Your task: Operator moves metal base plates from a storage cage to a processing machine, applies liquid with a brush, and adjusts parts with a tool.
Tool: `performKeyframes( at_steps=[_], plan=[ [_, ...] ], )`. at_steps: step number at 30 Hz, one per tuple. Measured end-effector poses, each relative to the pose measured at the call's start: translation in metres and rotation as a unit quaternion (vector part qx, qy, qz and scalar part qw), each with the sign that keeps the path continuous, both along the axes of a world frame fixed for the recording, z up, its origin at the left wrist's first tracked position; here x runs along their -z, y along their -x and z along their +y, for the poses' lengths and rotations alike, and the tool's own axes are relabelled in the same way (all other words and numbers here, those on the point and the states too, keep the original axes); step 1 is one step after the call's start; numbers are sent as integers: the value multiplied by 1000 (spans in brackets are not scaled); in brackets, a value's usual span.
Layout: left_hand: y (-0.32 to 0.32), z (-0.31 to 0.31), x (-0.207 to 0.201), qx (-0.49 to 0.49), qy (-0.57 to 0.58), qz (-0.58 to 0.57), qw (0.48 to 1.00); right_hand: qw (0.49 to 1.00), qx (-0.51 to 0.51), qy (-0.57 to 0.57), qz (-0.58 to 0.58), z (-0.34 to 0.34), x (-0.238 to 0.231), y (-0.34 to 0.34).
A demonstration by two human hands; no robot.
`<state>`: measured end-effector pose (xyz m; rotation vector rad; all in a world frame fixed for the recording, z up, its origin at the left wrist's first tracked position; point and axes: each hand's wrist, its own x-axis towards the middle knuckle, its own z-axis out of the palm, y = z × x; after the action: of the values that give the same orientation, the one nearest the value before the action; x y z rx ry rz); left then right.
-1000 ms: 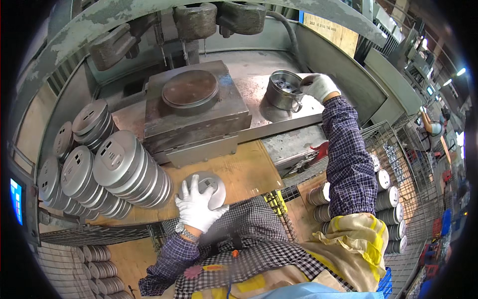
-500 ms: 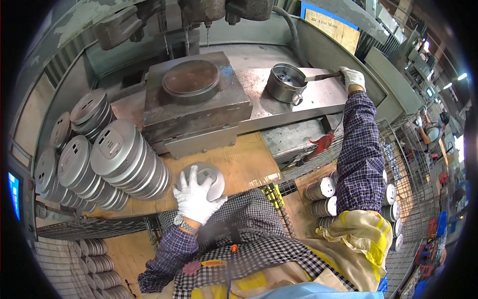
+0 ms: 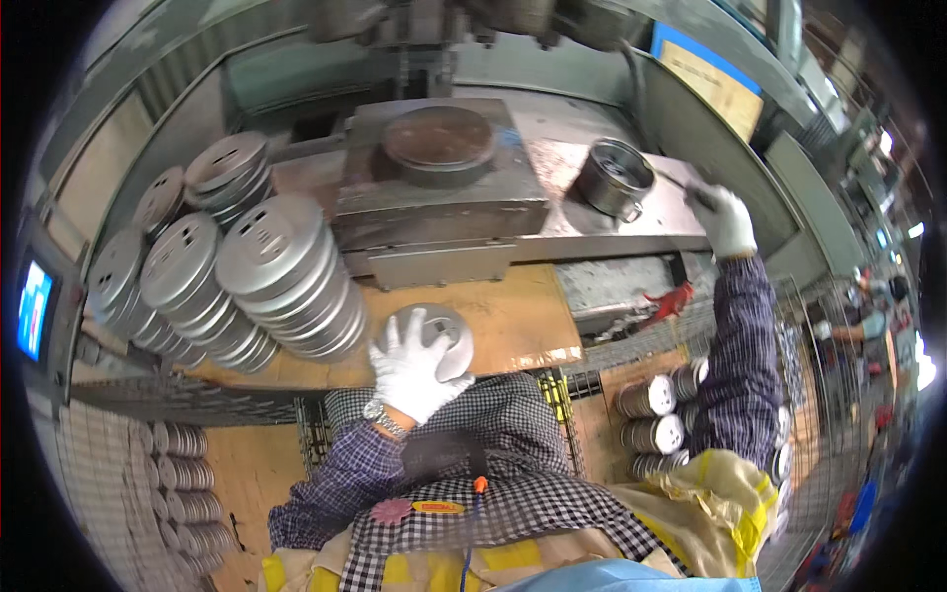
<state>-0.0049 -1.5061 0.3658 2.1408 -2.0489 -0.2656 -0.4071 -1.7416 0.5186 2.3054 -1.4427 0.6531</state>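
Note:
My left hand (image 3: pixel 412 377), in a white glove, lies spread on a round grey metal disc (image 3: pixel 458 347) with a slotted recess, resting on the wooden board in front of me. My right hand (image 3: pixel 729 223), also gloved, is stretched out to the far right, closed round the dark handle of what looks like a brush (image 3: pixel 673 181). Its tip points toward a metal pot (image 3: pixel 610 192), beside the handle's end; blur hides whether they touch. Small dark contents show inside the pot.
Stacks of similar metal discs (image 3: pixel 286 247) stand on the board (image 3: pixel 523 301) at left. A round plate (image 3: pixel 439 138) tops the machine block (image 3: pixel 439 222), below blurred drill heads (image 3: pixel 513 15). Red rag (image 3: pixel 673 300) hangs right of the board. Wire baskets hold more discs (image 3: pixel 187 472).
My head view has shifted, moving the scene rightward. The right hand has lowered relative to the pot, and the brush has drawn back from its rim. My left hand stays on the disc.

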Motion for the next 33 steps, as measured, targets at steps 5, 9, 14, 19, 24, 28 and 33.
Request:
performKeyframes(
  at_steps=[5,9,14,19,24,28,33],
  plan=[
    [-5,1,2,20,-7,-4,1000,997,47,-47,36,53,3,-3],
    [-6,3,5,20,8,15,1000,990,-3,-14,-139,70,9,-20],
    [-7,3,5,24,9,28,999,918,-155,0,-365,67,17,-98],
    [-6,4,1,18,-12,44,999,880,-273,-4,-388,60,5,-212],
    [-6,5,0,17,-10,39,999,734,-315,-164,-579,48,5,-276],
    [-6,5,-1,19,-14,35,999,737,-289,-109,-601,38,9,-274],
    [-5,3,-3,23,-15,27,999,756,-257,-94,-595,40,11,-240]
  ],
)
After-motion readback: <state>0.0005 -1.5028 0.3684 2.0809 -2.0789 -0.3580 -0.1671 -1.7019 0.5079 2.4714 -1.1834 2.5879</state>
